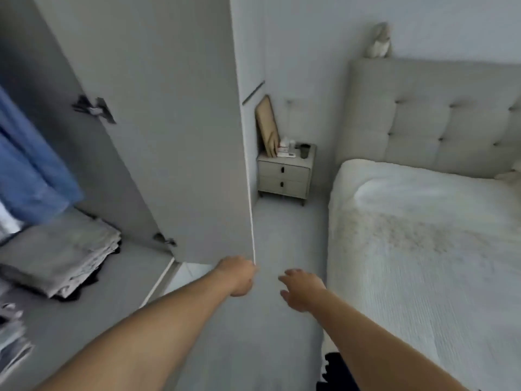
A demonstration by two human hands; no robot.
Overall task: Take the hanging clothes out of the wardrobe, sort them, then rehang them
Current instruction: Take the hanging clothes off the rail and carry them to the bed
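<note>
The left hand (238, 275) curls its fingers round the lower free edge of the open wardrobe door (169, 136), likely to swing it wide for access. The right hand (301, 289) hovers beside it, fingers loosely spread, holding nothing. A hanging blue garment (31, 165) shows inside at far left, above folded grey linens (59, 258). The white bed (423, 249) lies right, a likely sorting place.

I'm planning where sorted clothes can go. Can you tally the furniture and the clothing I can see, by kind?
Wardrobe door: 1
Bed: 1
Nightstand: 1
Blue hanging garment: 1
Stack of folded grey fabric: 1
Total: 5
</note>
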